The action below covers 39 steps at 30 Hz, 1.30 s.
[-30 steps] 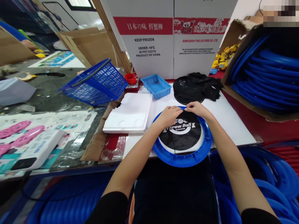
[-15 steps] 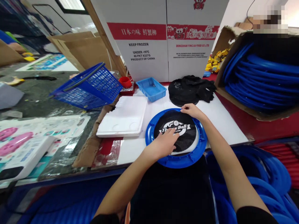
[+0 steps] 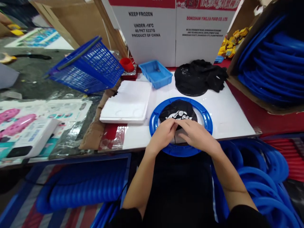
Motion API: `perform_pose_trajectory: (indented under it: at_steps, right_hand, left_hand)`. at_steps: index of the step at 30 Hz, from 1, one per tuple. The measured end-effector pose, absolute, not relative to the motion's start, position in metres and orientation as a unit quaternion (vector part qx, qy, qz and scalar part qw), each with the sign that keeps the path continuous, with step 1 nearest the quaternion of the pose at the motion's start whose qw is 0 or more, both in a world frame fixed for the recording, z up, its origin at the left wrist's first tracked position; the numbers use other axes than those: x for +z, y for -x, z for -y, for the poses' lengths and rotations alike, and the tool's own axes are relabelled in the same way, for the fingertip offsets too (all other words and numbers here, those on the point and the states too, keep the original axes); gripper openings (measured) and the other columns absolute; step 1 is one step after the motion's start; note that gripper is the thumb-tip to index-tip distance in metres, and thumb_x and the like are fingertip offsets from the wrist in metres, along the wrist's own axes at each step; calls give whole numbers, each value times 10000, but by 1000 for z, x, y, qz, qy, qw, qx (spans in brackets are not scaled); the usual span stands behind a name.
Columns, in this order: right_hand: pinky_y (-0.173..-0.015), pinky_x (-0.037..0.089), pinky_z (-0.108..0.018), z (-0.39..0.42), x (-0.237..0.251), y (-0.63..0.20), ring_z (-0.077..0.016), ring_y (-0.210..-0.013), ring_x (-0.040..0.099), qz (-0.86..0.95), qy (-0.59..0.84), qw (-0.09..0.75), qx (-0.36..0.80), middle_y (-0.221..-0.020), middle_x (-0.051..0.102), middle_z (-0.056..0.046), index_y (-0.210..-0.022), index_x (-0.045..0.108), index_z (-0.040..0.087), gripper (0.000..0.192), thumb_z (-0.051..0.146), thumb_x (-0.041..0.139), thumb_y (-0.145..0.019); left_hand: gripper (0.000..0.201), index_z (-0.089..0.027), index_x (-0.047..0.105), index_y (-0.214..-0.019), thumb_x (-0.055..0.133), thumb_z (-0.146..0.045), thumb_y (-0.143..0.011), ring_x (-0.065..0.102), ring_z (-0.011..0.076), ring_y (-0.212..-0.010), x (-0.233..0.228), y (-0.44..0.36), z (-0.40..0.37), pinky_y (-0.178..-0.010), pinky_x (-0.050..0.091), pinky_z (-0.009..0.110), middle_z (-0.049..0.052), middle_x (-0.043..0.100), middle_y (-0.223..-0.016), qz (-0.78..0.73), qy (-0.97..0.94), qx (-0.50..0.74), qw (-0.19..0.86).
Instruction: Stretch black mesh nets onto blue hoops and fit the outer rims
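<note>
Both hands were brought to the near rim of the blue ring (image 3: 154, 118) on the bench (image 3: 228, 117); left hand (image 3: 163, 134) and right hand (image 3: 194, 136) pinched the black mesh (image 3: 178, 110). Foam tray (image 3: 127, 103) and mesh pile (image 3: 197, 77) lay beyond, unobstructing.

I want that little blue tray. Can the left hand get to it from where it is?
Probably yes. The left hand rests on the black mesh, and only bare white board lies between it and the blue tray.

Packing workshop, cartons (image 3: 171, 28), stacked blue rings (image 3: 273, 63)
</note>
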State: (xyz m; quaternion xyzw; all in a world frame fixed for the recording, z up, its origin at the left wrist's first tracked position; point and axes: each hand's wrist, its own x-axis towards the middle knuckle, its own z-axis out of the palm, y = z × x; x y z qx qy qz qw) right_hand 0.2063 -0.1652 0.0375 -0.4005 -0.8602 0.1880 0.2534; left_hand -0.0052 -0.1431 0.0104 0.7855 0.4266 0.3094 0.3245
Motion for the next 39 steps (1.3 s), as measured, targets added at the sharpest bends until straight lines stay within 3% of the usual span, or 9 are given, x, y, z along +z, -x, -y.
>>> perform_pose_trajectory:
  at_steps: [3, 6, 9, 14, 20, 22, 27, 33, 39]
  right_hand:
    - [-970, 607, -494, 176, 8, -198, -310, -1109, 737, 817, 470, 316, 111, -1185, 788, -129, -1380, 690, 263, 361, 186, 478, -1099]
    - [-945, 597, -454, 162, -10, -203, -299, -1056, 746, 784, 486, 373, 97, -1126, 798, -115, -1227, 737, 259, 262, 254, 501, -1114]
    - [-881, 574, -407, 142, -10, -210, -281, -995, 749, 762, 502, 387, 129, -1082, 800, -86, -1173, 735, 259, 228, 336, 527, -1118]
    - [-743, 506, -360, 123, 0, -219, -237, -787, 693, 758, 507, 393, 115, -821, 722, -48, -936, 709, 236, 304, 438, 568, -1114]
    - [-858, 531, -446, 163, -11, -213, -299, -955, 691, 824, 455, 337, 7, -1012, 763, -118, -1120, 714, 214, 138, 275, 593, -1091]
    - [-860, 552, -454, 175, -18, -212, -300, -968, 703, 814, 457, 359, 7, -1045, 769, -119, -1171, 712, 221, 173, 196, 568, -1077]
    - [-894, 597, -459, 179, -20, -219, -270, -1003, 723, 796, 403, 441, 97, -1069, 771, -83, -1209, 724, 271, 287, 114, 542, -1052]
    - [-997, 575, -527, 186, -1, -233, -293, -1151, 702, 857, 342, 340, 182, -1142, 761, -79, -1126, 775, 308, 194, 187, 649, -1042]
    - [-1012, 570, -526, 192, -1, -242, -285, -1151, 723, 862, 305, 339, 219, -1079, 793, -50, -1073, 791, 319, 131, 217, 736, -1013]
  left_hand:
    - [283, -208, 690, -1096, 446, -342, -1151, 702, 258, -1054, 7, 3, 141, -982, 556, 429, 91, 749, -1096, -405, -797, 317, 315]
    - [212, -204, 665, -1228, 603, -355, -1092, 696, 291, -1190, 2, 0, 141, -1091, 538, 480, 114, 745, -1235, -383, -822, 345, 242]
    - [415, -202, 611, -1374, 745, -322, -999, 623, 345, -1361, -3, -6, 138, -1165, 504, 526, 156, 660, -1435, -386, -841, 345, 155]
    - [196, -181, 701, -1157, 522, -166, -1080, 683, 271, -1148, -5, -9, 121, -1028, 569, 444, 135, 692, -1198, -397, -822, 394, 107]
    - [177, -194, 695, -1143, 533, -153, -1083, 707, 238, -1075, 2, 5, 134, -978, 582, 397, 94, 711, -1112, -342, -829, 399, 192]
    - [174, -199, 695, -1149, 535, -161, -1089, 707, 239, -1075, 6, 9, 146, -976, 581, 401, 88, 719, -1117, -330, -838, 375, 220]
    - [177, -204, 704, -1162, 535, -214, -1113, 701, 249, -1126, 6, 15, 168, -1019, 572, 432, 102, 743, -1177, -320, -844, 352, 246]
    - [183, -223, 787, -1130, 610, -255, -1097, 728, 218, -1022, -12, 25, 170, -915, 579, 392, 86, 781, -1077, -268, -848, 378, 257]
    - [198, -256, 833, -1126, 641, -252, -1079, 705, 215, -991, -10, 32, 167, -903, 542, 397, 75, 785, -1036, -226, -871, 344, 268]
